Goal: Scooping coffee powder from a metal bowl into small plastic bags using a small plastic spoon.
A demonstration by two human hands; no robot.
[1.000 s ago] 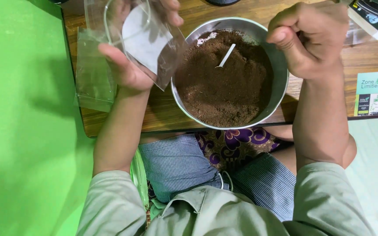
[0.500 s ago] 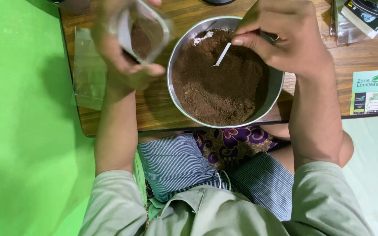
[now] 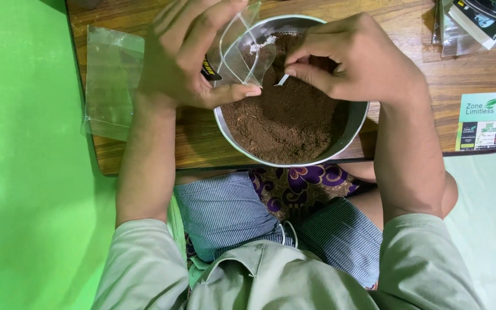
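home packing spot | low wooden table (image 3: 409,57) | green backdrop (image 3: 24,172) | stacked pouches (image 3: 477,23) | person sits cross-legged

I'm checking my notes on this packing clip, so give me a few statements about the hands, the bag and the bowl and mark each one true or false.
1. The left hand holds a clear bag over the bowl. True.
2. The bowl is empty. False: it holds brown powder.
3. The right hand pinches a small white spoon. True.
4. The bowl is red plastic. False: it is shiny metal.
5. Spare clear bags lie on the wooden table beside the left hand. True.
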